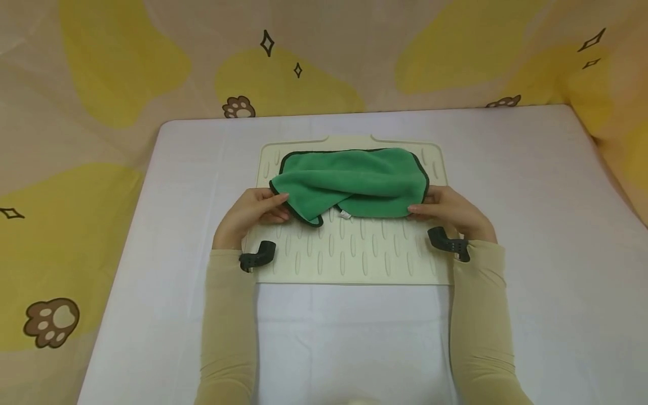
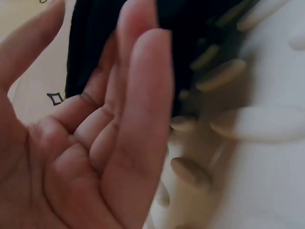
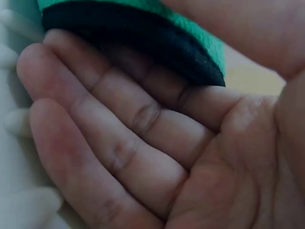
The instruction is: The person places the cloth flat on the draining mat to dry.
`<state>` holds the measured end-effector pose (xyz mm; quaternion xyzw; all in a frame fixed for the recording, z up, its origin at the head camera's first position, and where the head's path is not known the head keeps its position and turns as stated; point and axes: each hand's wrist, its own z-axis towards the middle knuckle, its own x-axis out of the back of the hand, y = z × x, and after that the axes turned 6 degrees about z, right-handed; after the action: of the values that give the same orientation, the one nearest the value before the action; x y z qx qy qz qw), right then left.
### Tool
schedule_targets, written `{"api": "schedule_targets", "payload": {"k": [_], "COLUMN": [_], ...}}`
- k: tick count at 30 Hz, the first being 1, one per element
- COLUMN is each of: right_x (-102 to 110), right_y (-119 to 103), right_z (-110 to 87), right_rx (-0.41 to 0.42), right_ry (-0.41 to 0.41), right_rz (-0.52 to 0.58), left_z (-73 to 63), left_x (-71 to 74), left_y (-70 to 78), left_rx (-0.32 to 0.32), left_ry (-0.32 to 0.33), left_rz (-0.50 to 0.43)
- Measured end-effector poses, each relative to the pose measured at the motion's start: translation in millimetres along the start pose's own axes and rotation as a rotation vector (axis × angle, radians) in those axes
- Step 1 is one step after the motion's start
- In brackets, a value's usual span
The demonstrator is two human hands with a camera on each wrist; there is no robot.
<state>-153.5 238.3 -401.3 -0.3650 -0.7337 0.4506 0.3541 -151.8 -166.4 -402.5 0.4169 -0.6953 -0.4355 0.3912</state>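
Observation:
A green towel point(image 1: 364, 180) with dark edging lies loosely folded over a cream ribbed board point(image 1: 354, 264), a crease running across it. My left hand point(image 1: 252, 212) pinches its left end, thumb above and fingers beneath. At the right end my right hand point(image 1: 454, 212) holds the edge the same way. The right wrist view shows the towel's dark border point(image 3: 138, 36) between thumb and fingers. In the left wrist view a dark part of the towel point(image 2: 88, 43) is behind the fingers. A small white label point(image 1: 345, 214) shows at the front edge.
The board lies on a white-covered table point(image 1: 557, 253). Behind and to the left hangs a yellow and beige patterned cloth point(image 1: 152, 62). A black wrist mount sits on each sleeve, the left mount point(image 1: 258, 256) and right mount point(image 1: 448, 242) both over the board.

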Motion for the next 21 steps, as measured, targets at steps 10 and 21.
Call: {"api": "schedule_targets", "payload": {"k": [10,21], "right_x": [-2,-1], "right_y": [2,-2], "right_z": [2.4,-1.9], "right_rx": [0.066,0.226], "right_ry": [-0.046,0.142], "right_rz": [-0.056,0.026], "left_z": [1.5,-5.7], "left_x": [-4.4,8.5], "left_y": [4.0,4.6], "left_rx": [0.015,-0.067], "left_ry": [-0.027,0.092], "left_rz": [0.102,0.062]}}
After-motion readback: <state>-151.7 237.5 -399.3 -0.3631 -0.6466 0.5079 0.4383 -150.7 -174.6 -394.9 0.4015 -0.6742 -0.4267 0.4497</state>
